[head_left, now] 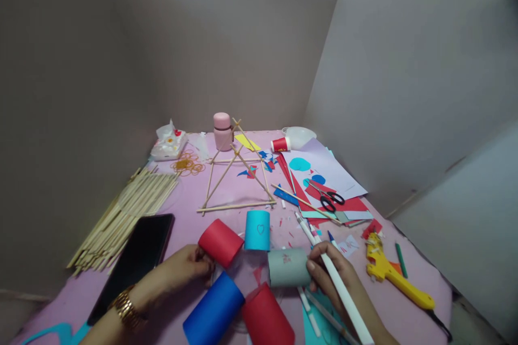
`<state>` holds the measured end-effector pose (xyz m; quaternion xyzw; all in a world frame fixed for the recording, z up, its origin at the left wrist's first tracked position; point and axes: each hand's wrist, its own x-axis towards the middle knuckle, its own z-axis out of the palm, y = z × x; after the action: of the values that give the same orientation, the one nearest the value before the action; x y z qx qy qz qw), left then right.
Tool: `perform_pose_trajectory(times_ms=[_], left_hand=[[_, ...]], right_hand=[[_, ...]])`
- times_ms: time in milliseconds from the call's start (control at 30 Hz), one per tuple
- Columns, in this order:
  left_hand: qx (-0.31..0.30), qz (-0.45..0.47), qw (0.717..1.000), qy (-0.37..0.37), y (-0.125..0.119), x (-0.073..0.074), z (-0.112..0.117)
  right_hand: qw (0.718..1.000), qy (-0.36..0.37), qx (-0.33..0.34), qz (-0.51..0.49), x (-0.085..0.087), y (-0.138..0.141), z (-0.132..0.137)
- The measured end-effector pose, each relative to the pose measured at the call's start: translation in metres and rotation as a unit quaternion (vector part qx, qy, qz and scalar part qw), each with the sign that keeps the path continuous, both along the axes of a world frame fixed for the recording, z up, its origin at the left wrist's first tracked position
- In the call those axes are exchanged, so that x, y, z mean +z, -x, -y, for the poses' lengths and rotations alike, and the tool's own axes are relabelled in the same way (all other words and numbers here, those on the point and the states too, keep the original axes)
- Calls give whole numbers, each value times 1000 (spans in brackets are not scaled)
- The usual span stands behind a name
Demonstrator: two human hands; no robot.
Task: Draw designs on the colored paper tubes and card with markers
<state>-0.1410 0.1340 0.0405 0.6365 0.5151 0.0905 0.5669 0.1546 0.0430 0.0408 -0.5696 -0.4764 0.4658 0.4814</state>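
Note:
My left hand, with a gold watch on the wrist, is closed on the end of a red paper cylinder lying on the pink table. My right hand grips a white pen and touches a grey paper cylinder with a small red mark. A light blue cylinder with a heart drawn on it stands upright between them. A dark blue cylinder and another red cylinder lie nearest to me.
A pyramid frame of wooden sticks stands mid-table, with a pink jar behind it. A pile of sticks and a black phone lie left. Coloured paper, scissors, a yellow glue gun and pens lie right. Grey walls enclose the table.

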Motion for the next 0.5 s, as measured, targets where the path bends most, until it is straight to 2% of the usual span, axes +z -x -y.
perform_pose_trajectory(times_ms=[133, 267, 500], left_hand=[[22, 52, 998, 18, 4, -9, 8], [45, 74, 996, 23, 6, -12, 12], [52, 106, 993, 30, 12, -26, 17]], right_hand=[[1000, -6, -12, -20, 5, 3, -5], [1000, -16, -26, -9, 2, 4, -8], [1000, -7, -4, -1, 0, 1, -15]])
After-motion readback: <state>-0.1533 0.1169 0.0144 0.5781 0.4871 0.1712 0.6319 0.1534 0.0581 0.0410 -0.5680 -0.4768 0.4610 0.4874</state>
